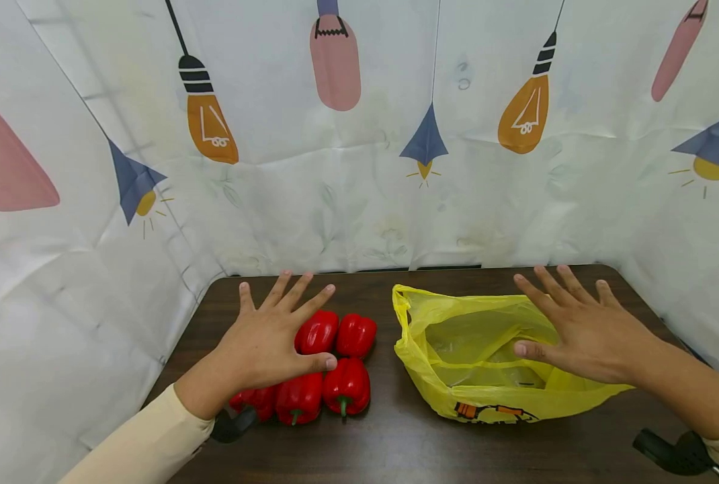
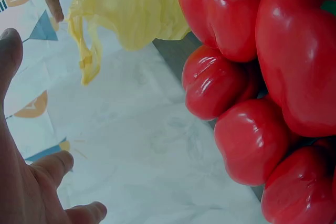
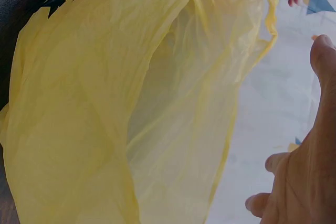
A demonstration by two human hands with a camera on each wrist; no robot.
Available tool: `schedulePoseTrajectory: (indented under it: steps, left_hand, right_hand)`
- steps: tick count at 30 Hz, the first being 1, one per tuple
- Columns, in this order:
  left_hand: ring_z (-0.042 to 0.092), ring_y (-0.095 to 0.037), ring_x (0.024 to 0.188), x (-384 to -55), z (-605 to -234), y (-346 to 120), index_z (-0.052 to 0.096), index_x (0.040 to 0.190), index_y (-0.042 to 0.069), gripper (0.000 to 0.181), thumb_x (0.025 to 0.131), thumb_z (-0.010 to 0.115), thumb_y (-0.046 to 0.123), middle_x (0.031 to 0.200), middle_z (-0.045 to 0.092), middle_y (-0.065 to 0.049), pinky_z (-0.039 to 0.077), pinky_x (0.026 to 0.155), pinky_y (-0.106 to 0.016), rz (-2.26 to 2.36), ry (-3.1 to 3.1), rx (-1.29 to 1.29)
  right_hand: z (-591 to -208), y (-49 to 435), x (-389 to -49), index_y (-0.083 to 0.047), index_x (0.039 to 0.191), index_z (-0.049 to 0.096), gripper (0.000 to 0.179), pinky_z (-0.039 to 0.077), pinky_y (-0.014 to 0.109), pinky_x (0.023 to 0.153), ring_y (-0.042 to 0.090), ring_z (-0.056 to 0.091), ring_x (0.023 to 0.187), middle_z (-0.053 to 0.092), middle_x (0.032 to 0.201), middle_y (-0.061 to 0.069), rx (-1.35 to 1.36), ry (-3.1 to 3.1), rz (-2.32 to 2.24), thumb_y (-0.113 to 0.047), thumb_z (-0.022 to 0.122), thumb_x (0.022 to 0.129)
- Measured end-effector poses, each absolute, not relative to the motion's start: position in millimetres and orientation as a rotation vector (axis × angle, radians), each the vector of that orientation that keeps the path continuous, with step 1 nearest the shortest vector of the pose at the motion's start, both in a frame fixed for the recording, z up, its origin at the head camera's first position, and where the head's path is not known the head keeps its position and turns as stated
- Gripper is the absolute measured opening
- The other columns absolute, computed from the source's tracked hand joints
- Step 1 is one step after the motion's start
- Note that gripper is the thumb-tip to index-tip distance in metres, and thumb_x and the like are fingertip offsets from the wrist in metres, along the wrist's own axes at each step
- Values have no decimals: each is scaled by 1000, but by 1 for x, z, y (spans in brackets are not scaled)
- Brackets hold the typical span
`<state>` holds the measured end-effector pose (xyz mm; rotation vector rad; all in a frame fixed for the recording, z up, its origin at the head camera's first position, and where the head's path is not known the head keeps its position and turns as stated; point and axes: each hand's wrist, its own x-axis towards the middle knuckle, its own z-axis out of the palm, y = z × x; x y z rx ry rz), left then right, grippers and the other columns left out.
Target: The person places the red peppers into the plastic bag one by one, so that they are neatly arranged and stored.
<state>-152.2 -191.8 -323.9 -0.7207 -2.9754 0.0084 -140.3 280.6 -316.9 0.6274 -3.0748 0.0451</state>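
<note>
Several glossy red bell peppers point(image 1: 347, 386) with green stems lie grouped on the table, left of centre. Above them my left hand point(image 1: 263, 343) spreads its fingers and holds nothing; it hides part of the group in the head view. To the right, a yellow plastic bag point(image 1: 486, 403) lies with its mouth gaping and dark printing on its front. My right hand point(image 1: 595, 329) hovers over the bag's right side with fingers spread, holding nothing. In the left wrist view, the peppers point(image 2: 252, 140) sit beside my spread fingers. The right wrist view shows the bag point(image 3: 79, 103) close up.
A dark wood-grain table point(image 1: 384, 457) carries everything. Behind it and at both sides hangs a white cloth point(image 1: 347, 195) printed with lamps and bulbs. Black wrist mounts point(image 1: 668, 450) show below the hands.
</note>
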Motion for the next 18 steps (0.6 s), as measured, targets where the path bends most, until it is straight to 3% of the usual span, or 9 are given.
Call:
schedulePoseTrajectory:
  steps: [6,12,18]
  left_hand:
    - [0,-37,156,-151,-324,-192,14,164,40,104,79,33,96,171,10,-3,-8,103,-85,19,-2985,-715]
    - [5,-38,155,-147,-327,-197,20,164,35,105,79,34,96,169,16,-6,-6,107,-82,23,-2966,-727]
    - [8,-39,155,-144,-333,-205,25,164,32,105,80,36,94,169,19,-8,-2,110,-80,-1,-2958,-735]
  right_hand:
    - [-317,283,-140,-24,166,1,100,8,84,104,53,9,150,6,169,22,620,-3075,35,-69,55,95]
    - [-319,290,-137,-22,166,1,100,8,82,106,52,6,151,6,168,23,624,-3064,64,-69,54,96]
    - [-323,298,-134,-20,166,-2,101,-3,75,113,50,2,152,1,168,23,595,-3062,104,-67,55,96]
